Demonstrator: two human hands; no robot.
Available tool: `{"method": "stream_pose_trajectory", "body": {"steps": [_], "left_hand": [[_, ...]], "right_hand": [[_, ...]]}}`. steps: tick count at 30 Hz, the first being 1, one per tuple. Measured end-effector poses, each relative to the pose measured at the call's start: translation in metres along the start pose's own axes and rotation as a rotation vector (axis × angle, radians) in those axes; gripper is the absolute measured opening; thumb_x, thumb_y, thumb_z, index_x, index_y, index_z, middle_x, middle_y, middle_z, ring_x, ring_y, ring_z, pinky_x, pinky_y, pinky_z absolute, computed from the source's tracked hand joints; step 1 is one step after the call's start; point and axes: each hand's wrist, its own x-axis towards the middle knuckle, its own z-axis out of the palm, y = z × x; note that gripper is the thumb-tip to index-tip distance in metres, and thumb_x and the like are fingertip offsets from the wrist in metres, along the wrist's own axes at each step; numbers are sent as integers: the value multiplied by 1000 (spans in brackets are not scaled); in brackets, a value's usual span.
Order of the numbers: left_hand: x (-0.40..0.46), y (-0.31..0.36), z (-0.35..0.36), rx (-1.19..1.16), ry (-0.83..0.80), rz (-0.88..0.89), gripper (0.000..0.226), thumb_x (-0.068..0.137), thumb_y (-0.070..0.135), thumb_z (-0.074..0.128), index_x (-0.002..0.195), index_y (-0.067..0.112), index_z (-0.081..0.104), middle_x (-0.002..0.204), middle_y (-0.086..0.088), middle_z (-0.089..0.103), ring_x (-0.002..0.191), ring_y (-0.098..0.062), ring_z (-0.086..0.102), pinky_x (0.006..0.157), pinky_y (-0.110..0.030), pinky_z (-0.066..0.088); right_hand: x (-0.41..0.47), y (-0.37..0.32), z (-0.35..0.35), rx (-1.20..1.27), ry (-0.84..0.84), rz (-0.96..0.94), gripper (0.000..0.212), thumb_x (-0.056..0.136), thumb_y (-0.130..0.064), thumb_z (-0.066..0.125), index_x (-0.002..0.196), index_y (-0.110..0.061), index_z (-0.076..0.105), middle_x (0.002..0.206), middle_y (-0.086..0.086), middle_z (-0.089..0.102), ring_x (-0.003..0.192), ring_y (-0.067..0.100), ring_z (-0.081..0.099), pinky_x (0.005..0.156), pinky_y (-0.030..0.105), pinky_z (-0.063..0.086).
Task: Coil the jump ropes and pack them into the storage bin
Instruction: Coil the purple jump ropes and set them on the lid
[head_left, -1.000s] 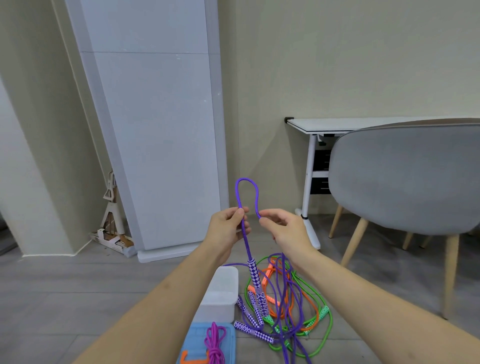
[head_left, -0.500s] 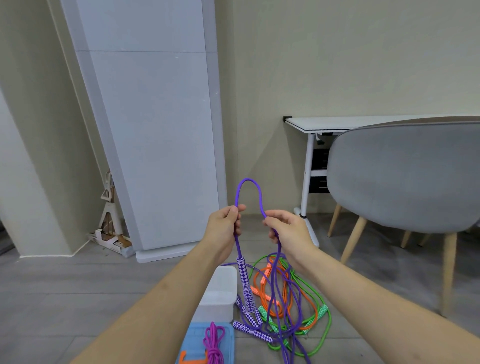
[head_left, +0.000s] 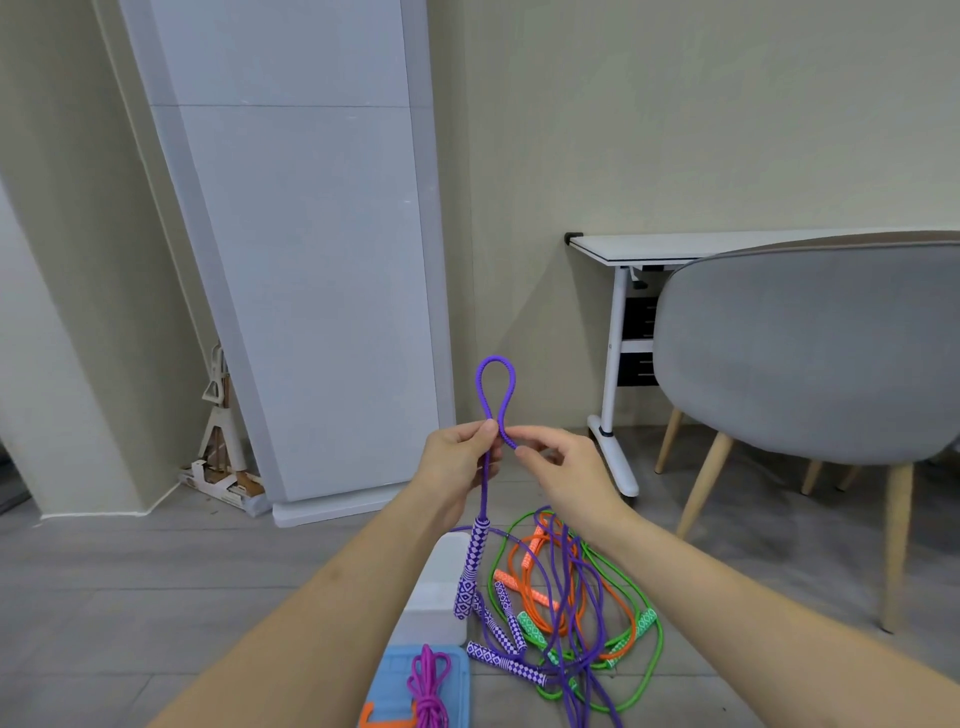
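left hand (head_left: 457, 467): raised mid-view; thumb and fingers pinch purple rope (head_left: 485, 478) just under its loop
right hand (head_left: 566, 475): just right of the left; fingers lightly curled, tips at the loop's right strand; cannot tell if they grip it
loop (head_left: 496, 387): narrow, stands upright above both hands
purple rope: one strand hangs straight down from left hand to a checkered handle (head_left: 472, 571) dangling beside white box; the rest trails into the pile
pile (head_left: 571, 603): orange, green and purple ropes tangled on the floor, below right hand; several patterned handles in it
bin (head_left: 395, 680): light blue, bottom edge of view, partly cut off; magenta rope (head_left: 428, 686) coiled inside; orange piece at its lower left
white box (head_left: 441, 592): on floor, touching bin's far side
chair (head_left: 810, 353): grey, wooden legs, right
desk (head_left: 649, 249): white, behind chair, against wall
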Motion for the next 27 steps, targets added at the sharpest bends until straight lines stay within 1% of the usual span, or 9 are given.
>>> {"method": "stream_pose_trajectory", "body": {"steps": [3, 6, 11, 13, 16, 20, 23, 25, 27], "left_hand": [[0, -1, 1, -29, -16, 1, 23, 102, 18, 58, 106, 3, 74, 81, -12, 63, 71, -16, 57, 68, -25, 54], [0, -2, 2, -72, -34, 11, 22, 101, 15, 57, 106, 2, 74, 84, -16, 62, 74, -19, 58, 74, -27, 57], [-3, -2, 3, -151, -60, -18, 22, 101, 12, 57, 110, -3, 71, 92, -22, 66, 89, -27, 65, 91, -39, 59], [-4, -1, 3, -170, -69, -30, 23, 102, 12, 56, 111, -5, 69, 91, -20, 70, 91, -29, 68, 92, -40, 59], [-5, 0, 5, -181, -76, -37, 24, 102, 10, 55, 113, -7, 68, 91, -19, 71, 92, -28, 68, 91, -40, 59], [-8, 2, 5, -165, -81, -43, 22, 103, 11, 54, 108, -4, 69, 90, -19, 71, 89, -27, 70, 89, -38, 60], [-9, 6, 5, -114, -76, -38, 23, 104, 11, 51, 108, -5, 67, 94, -21, 71, 90, -29, 71, 88, -38, 60], [-10, 12, 4, -157, -77, -34, 23, 106, 12, 47, 107, -3, 64, 99, -21, 71, 89, -29, 72, 86, -38, 60], [-9, 18, 1, -253, -54, -30, 22, 108, 13, 41, 104, 2, 60, 99, -17, 72, 90, -27, 73, 84, -38, 59]], "right_hand": [[0, 1, 1, -48, 4, -9, 31, 98, -12, 63, 118, -31, 77, 103, 10, 71, 88, 23, 63, 86, 33, 52], [-1, -3, 0, -70, 0, -1, 30, 98, -12, 63, 118, -30, 77, 98, 6, 68, 88, 19, 62, 85, 29, 50], [0, -5, -3, -101, -38, -4, 31, 98, -9, 62, 118, -27, 77, 95, 4, 66, 83, 11, 60, 83, 24, 48], [1, -4, -4, -119, -47, -14, 32, 98, -9, 62, 119, -26, 77, 93, 1, 65, 84, 9, 60, 83, 25, 49], [0, -2, -5, -146, -57, -35, 32, 98, -9, 61, 120, -27, 76, 97, 2, 65, 92, 13, 63, 88, 29, 52], [1, 2, -6, -184, -85, -55, 35, 99, -8, 59, 121, -30, 76, 96, 2, 63, 89, 11, 61, 82, 23, 48], [1, 1, -9, -210, -127, -82, 37, 98, -8, 61, 122, -33, 74, 91, -2, 62, 72, 5, 54, 71, 17, 42], [1, 3, -11, -175, -148, -71, 34, 95, -10, 64, 115, -36, 74, 84, -7, 65, 64, 7, 49, 65, 21, 43], [1, 6, -15, -123, -146, -33, 24, 94, -14, 67, 105, -33, 74, 85, 0, 72, 73, 26, 59, 74, 37, 52]]}}
